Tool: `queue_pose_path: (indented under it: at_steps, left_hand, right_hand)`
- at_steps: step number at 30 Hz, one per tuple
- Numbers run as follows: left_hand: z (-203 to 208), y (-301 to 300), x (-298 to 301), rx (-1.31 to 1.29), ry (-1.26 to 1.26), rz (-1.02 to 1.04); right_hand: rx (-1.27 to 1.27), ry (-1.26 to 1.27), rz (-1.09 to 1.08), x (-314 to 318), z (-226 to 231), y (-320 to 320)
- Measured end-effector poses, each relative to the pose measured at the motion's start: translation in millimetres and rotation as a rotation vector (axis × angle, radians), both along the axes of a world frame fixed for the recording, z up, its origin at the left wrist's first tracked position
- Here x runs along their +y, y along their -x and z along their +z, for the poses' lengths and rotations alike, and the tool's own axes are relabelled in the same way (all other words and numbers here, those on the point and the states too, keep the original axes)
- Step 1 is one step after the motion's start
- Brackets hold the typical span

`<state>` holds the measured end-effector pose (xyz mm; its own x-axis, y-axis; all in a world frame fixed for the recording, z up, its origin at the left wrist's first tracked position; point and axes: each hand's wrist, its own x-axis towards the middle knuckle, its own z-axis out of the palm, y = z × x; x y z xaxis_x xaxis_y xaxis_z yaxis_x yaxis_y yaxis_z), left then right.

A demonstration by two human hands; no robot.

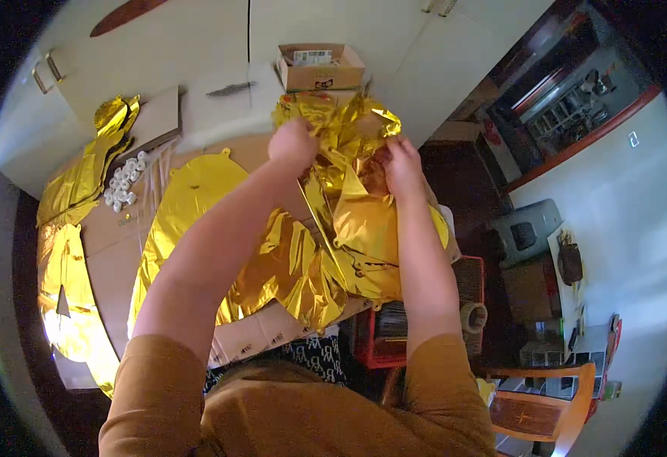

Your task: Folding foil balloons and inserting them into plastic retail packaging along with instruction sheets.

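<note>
Both arms reach forward over a cardboard-covered table, lifting a crumpled gold foil balloon (341, 126) near its far edge. My left hand (294, 145) is closed on the balloon's left side. On its right side, the fingers of my right hand (402, 164) pinch the foil. Below my hands lies another flat gold foil balloon (368, 228) with dark printed lines. A wide flat gold balloon (204, 183) is spread to the left, partly hidden under my left forearm. Wrinkled gold foil (288, 259) shows between my arms.
Small white rolls (124, 183) cluster at the left, beside more gold foil balloons (71, 282). A small open cardboard box (322, 76) stands at the back against white cabinets. To the right are a red crate (368, 350), a roll of tape (473, 316) and a wooden chair (577, 396).
</note>
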<state>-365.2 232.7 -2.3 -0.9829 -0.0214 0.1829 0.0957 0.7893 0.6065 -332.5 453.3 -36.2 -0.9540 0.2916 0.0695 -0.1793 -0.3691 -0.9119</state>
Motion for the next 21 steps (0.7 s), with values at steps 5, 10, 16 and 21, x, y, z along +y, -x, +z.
queue_pose_path:
  at_steps: [5,10,16,21]
  left_hand:
    - [19.9,-13.7,6.3,0.470,0.101,-0.366]
    - [36.2,-27.5,34.9,0.012,0.006,-0.811]
    - [12.0,-10.0,-4.1,-0.351,-0.216,-0.610]
    - [26.6,-43.3,30.6,0.018,0.550,-0.653]
  right_hand:
    - [0.015,0.037,0.117,3.7,4.2,-2.7]
    - [-0.013,-0.194,0.009,16.4,-17.3,8.6]
    - [0.084,0.319,0.047,17.6,24.0,-4.8]
    - [0.142,0.269,0.076,31.7,32.1,-18.2]
